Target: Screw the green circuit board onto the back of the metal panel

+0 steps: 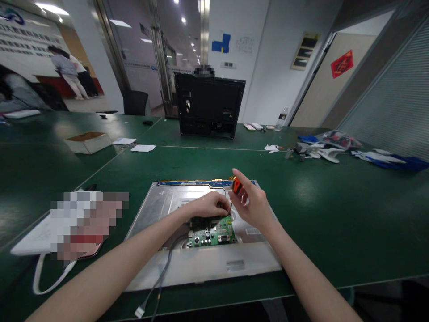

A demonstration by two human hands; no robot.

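A silver metal display panel [157, 268] lies flat on the green table, with a green circuit board [214, 235] at its middle and a blue strip board [191, 183] along its far edge. My right hand [251, 203] is closed round a red and black screwdriver [237, 185], whose shaft points down to the board's upper right corner. Beside that tip, my left hand [211, 205] has its fingers bent together at the board's far edge; what they hold, if anything, is hidden. Dark cables [169, 259] run from the board over the panel's near edge.
On the green table [318, 223] a black monitor frame [209, 105] stands upright at the back. A white box [89, 143] and papers sit left. Nearer left are a pixelated item and a white cable [50, 288]. Bags, gloves and a bottle [281, 120] lie right. People are far left.
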